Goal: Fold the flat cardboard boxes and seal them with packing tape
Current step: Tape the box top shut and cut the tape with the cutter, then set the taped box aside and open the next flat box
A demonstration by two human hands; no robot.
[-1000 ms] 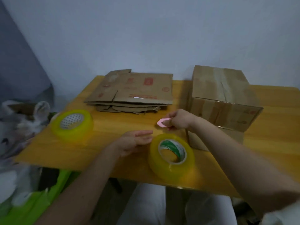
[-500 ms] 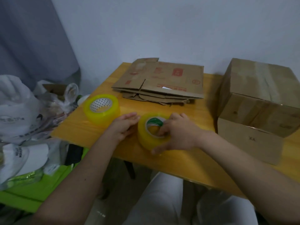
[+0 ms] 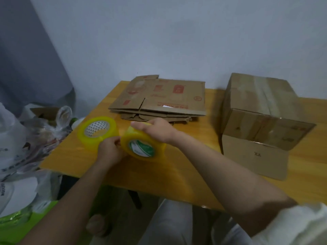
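Now, in the head view, the right hand (image 3: 157,129) grips the tape roll (image 3: 143,145) from above, fingers curled over its rim and holding it tilted on edge above the table (image 3: 177,174). The left hand (image 3: 110,150) is at the roll's left side, its fingertips (image 3: 117,141) drawn together on the outer wrap, apparently pinching or picking at it; whether a loose end is caught I cannot tell. To do this step well, I judge the roll should be kept steady while a nail searches the wrap for the seam, then peels squarely so the tape does not split.

Just beyond the left fingertips lies a second tape roll (image 3: 97,130). Beyond the right fingers sits the stack of flat cardboard boxes (image 3: 164,98), unfolded. Well right of them stands a folded box (image 3: 261,121), top flaps shut and taped, so its contents are hidden.
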